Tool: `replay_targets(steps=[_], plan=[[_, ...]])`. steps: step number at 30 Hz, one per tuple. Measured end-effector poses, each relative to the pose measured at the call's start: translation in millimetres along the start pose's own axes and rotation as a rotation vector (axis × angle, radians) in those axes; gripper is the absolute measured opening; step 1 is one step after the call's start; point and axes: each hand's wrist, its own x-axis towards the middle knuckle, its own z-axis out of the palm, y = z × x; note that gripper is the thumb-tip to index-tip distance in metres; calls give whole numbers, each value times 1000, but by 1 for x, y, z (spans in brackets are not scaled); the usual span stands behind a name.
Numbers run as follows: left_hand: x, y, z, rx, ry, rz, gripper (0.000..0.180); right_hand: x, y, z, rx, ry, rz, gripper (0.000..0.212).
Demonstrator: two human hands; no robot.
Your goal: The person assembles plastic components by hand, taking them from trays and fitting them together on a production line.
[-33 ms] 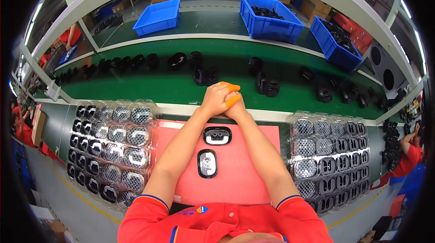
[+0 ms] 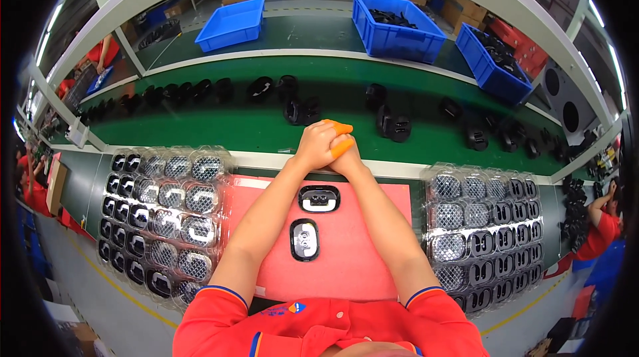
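My left hand point(image 2: 315, 146) and my right hand point(image 2: 349, 156) are clasped together over the near edge of the green belt. Orange finger covers sit on a thumb and a finger, seemingly the left hand's; the right hand's fingers are largely hidden. No object shows between the hands. Below them, between my forearms, two glossy black oval housings lie on a pink mat point(image 2: 359, 257). The upper housing point(image 2: 319, 199) lies crosswise and has a white curved strip. The lower housing point(image 2: 305, 240) stands lengthwise, with a pale, shiny middle.
Clear plastic trays of black parts flank the mat, a left stack point(image 2: 166, 190) and a right stack point(image 2: 476, 214). Black parts lie along the green belt point(image 2: 246, 124). Beyond stand a blue bin point(image 2: 229, 24) and two blue bins with black parts point(image 2: 399, 44). Other people work at both sides.
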Motion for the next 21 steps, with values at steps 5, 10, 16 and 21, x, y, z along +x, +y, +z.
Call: replay_targets(steps=[5, 10, 16, 21], plan=[[0, 2, -6, 65, -26, 28, 29, 1, -20, -16, 95, 182, -33, 18], [10, 8, -11, 123, 171, 185, 38, 1, -37, -55, 214, 245, 18, 13], [40, -86, -37, 72, 593, -437, 41, 15, -32, -159, -166, 178, -412, 21], [-11, -204, -71, 899, 54, -646, 68, -38, -13, -235, -85, 194, -225, 19]])
